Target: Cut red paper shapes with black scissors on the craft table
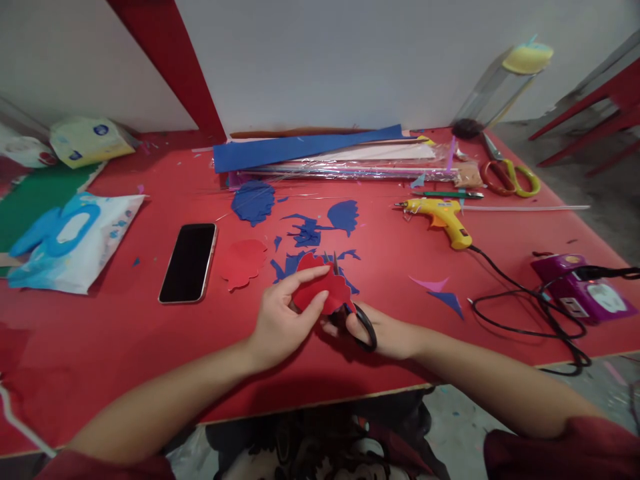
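**Counted in twos on our red worktop (125,360)**

We have one blue-and-white packet (117,220), one phone (189,263), one yellow glue gun (440,217), two pairs of scissors and two red cutouts. The yellow-and-red scissors (523,179) lie far right; one cutout (243,262) lies beside the phone. Our left hand (283,323) angles inward, fingers pinched on the held red cutout (337,293), above blue scraps. Our right hand (387,331) sits lower, fingers curled round the black scissors (369,327), blades pointing away, slightly parted.

Left hand (285,315) (thumb (314,311) and forefinger (306,275) apart) close beside right hand (384,331).
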Tool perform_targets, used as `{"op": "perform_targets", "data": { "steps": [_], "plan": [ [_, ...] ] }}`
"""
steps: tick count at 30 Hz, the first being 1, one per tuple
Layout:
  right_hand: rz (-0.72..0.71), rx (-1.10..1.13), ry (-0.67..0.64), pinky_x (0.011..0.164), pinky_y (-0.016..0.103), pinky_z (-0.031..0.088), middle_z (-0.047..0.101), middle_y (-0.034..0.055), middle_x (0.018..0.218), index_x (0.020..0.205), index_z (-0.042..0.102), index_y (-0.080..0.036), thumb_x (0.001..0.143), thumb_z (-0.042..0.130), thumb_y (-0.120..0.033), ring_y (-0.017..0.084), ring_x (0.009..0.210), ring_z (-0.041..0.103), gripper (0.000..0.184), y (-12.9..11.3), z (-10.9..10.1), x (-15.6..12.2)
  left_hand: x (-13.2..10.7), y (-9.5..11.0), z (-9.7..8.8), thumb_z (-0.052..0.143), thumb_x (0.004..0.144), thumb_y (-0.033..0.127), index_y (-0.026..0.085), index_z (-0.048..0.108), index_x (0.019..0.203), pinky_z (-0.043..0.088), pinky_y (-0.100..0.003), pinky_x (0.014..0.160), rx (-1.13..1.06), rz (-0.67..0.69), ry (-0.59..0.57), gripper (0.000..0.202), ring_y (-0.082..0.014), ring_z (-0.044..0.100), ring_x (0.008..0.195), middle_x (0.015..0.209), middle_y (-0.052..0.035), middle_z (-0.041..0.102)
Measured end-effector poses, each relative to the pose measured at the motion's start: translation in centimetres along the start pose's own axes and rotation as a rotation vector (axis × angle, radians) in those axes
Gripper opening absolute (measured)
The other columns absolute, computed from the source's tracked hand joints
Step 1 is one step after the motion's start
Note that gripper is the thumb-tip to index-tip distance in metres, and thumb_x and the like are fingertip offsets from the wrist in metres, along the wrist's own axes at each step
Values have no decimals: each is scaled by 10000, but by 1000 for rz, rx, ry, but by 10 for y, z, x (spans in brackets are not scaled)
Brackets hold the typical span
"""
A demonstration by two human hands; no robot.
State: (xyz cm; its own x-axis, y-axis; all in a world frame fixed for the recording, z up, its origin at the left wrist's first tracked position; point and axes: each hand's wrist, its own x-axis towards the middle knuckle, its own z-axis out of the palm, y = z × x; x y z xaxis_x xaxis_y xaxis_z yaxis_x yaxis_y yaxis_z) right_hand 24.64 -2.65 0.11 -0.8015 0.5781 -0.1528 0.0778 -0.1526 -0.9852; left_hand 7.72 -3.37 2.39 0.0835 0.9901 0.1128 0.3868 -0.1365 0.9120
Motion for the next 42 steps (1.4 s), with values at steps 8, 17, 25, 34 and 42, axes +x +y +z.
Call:
{"op": "perform_targets", "data": {
  "steps": [8,17,25,34,42],
  "plan": [
    [45,119,-60,613,270,304,352,-17,733,799,391,-180,713,402,-773,111,667,314,599,-6,-1,0,1,5,-3,595,755,218,171,656,1008,375,-159,279,-58,-18,30,265,-35,486,360,1028,-71,719],
    [65,153,-7,694,307,371,390,1,756,808,446,-163,737,406,-750,119,682,369,592,-4,-1,-2,-1,6,-2,586,770,192,165,648,1040,575,-237,489,-68,-36,15,278,-166,698,715,1076,-78,703],
    [156,230,81,721,311,426,483,2,741,787,503,-163,684,574,-677,124,676,450,528,0,1,0,-3,8,1,585,769,185,174,663,1034,594,-273,557,-67,-39,8,276,-162,695,697,1032,-57,720],
    [116,191,127,924,412,397,568,66,866,943,587,-134,749,543,-623,206,930,513,527,1,5,-3,-6,4,5,589,759,154,149,667,1042,495,-196,358,-108,-50,31,293,-101,632,502,1034,-77,718],
    [91,144,160,929,423,377,556,76,876,921,574,-139,775,497,-629,217,960,485,516,-1,8,-4,-6,1,7,591,749,137,133,671,1025,527,-192,385,-150,-37,46,288,-154,699,659,1014,-84,722]
  ]
}}
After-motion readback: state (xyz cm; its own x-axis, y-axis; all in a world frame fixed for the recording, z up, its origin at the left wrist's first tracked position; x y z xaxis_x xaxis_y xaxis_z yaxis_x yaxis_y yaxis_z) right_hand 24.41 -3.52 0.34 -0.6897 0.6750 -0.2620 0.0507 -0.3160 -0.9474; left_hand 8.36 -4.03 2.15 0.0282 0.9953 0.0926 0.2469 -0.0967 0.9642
